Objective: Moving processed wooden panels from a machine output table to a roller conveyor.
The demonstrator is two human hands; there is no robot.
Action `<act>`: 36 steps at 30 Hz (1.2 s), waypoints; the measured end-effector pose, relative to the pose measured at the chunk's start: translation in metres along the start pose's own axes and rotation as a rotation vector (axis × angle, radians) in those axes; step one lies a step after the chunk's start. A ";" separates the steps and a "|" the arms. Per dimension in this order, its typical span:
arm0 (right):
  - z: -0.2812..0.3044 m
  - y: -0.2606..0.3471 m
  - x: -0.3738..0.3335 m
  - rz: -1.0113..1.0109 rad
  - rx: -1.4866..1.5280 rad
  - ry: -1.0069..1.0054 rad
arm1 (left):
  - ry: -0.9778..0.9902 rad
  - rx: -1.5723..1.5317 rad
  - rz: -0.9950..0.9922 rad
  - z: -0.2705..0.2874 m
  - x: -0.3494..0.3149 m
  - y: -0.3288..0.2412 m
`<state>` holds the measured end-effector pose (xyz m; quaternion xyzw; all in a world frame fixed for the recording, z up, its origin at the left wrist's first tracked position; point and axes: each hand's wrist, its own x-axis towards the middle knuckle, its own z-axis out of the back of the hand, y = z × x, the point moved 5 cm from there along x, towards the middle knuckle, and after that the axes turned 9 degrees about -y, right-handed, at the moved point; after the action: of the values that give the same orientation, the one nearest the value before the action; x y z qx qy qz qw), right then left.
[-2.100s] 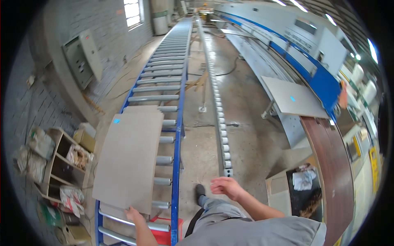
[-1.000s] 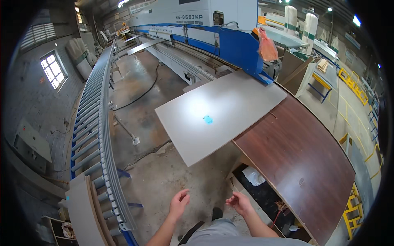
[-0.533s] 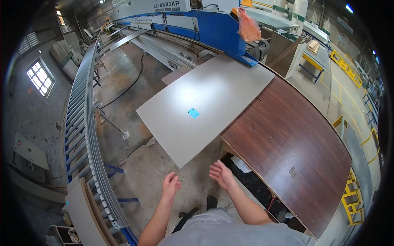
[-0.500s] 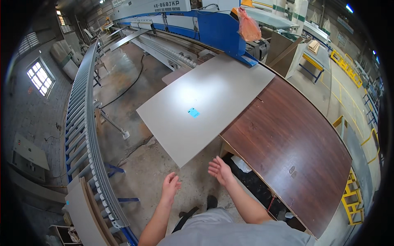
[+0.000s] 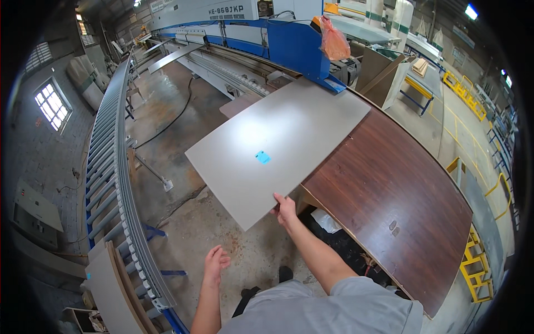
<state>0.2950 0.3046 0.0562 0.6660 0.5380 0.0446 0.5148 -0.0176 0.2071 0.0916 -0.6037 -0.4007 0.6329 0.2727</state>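
Note:
A large light grey board (image 5: 278,128) with a small blue sticker (image 5: 263,157) on its face lies flat in front of me. Its far end reaches to the blue end of a long machine, and its near corner juts out over the floor. At the board's near right edge, my right hand (image 5: 285,210) grips it, thumb on top and fingers underneath, out of sight. Below and left of the near corner, my left hand (image 5: 216,264) hangs in the air, holding nothing, its fingers loosely curled and apart.
To the right stands a table with a dark brown wood-grain top (image 5: 384,195). A roller conveyor (image 5: 111,167) runs along the left, with several boards (image 5: 114,284) leaning near its close end. An orange plastic bag (image 5: 335,42) hangs on the blue machine (image 5: 297,47).
My right hand has moved forward from open air and taken hold of the board's edge. My left hand has dropped back, lower and slightly left. The board looks nearly unmoved.

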 end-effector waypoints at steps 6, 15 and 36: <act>0.012 -0.034 -0.068 -0.075 0.034 0.014 | 0.022 -0.119 0.112 0.001 0.042 0.002; 0.056 -0.101 -0.174 -0.350 -0.013 0.190 | 0.206 -0.415 0.143 0.015 0.092 -0.031; 0.136 0.045 -0.122 0.110 0.353 -0.090 | -0.408 0.412 -0.289 0.117 0.047 -0.136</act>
<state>0.3577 0.1296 0.0863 0.7757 0.4768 -0.0524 0.4101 -0.1576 0.2971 0.1742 -0.3334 -0.3919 0.7635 0.3902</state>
